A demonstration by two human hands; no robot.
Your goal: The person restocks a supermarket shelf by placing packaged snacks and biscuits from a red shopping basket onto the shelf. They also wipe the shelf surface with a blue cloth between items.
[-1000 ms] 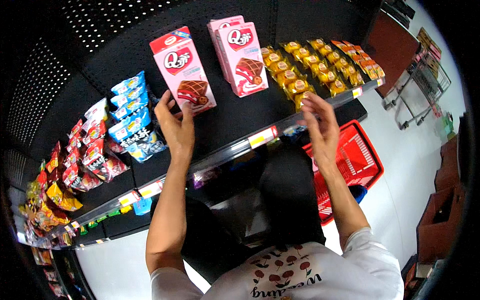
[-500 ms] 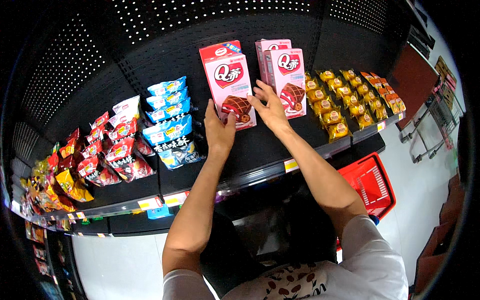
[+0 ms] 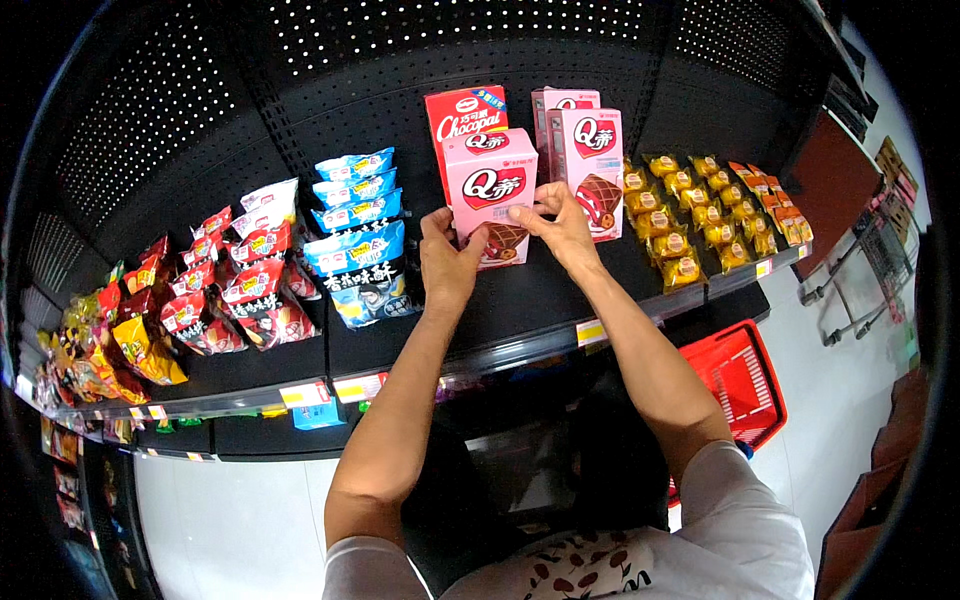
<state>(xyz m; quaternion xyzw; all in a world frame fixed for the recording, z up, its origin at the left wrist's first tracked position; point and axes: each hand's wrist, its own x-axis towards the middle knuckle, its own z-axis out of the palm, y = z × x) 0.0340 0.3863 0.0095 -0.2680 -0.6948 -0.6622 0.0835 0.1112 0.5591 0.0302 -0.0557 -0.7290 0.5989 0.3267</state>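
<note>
A pink snack box (image 3: 492, 165) with a chocolate cake picture is tilted toward me, its top face showing. My left hand (image 3: 448, 262) grips its lower left side, thumb across the front. On the right edge, my right hand (image 3: 563, 228) has its fingers bent and pressed against the front. Behind the held box stands a red box (image 3: 466, 112), its lower part hidden. Just right of my right hand, another pink box (image 3: 590, 165) stands upright in front of a similar one.
On the black shelf (image 3: 375, 345), blue snack bags (image 3: 362, 270) and red bags (image 3: 262, 305) stand to the left. Rows of yellow wrapped cakes (image 3: 680, 215) lie to the right. Below are a red basket (image 3: 735, 385) and a cart (image 3: 865, 300) on the floor.
The front pink box has tipped toward me, uncovering more of the red box behind. My right hand has moved from beside the right-hand boxes onto the held box's right edge.
</note>
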